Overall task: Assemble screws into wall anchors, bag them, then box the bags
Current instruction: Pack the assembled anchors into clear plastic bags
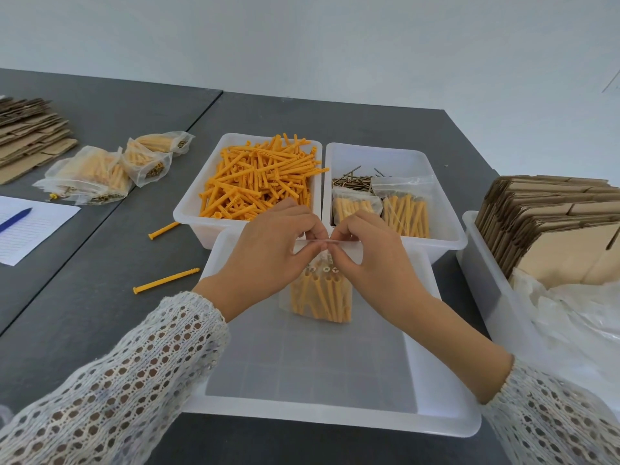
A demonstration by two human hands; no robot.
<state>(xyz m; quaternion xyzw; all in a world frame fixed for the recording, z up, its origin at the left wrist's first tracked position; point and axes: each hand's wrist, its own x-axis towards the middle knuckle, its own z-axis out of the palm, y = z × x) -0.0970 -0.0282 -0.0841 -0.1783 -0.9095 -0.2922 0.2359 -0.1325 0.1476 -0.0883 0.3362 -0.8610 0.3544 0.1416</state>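
Note:
A clear zip bag (320,295) filled with orange wall anchors with screws hangs over the near white tray (436,421). My left hand (271,243) and my right hand (369,250) both pinch its top strip, fingertips close together. Behind stands a white bin (188,209) heaped with loose orange anchors (261,179). Beside it, a second bin (446,223) holds loose screws (352,181) and two filled bags (402,209).
Several filled bags (100,172) lie at the left, near flat cardboard (30,135), a lined sheet (37,223) and a blue pen (15,219). Two stray anchors (164,280) lie on the grey table. A right-hand bin (486,297) holds folded boxes (550,223) and plastic bags (577,317).

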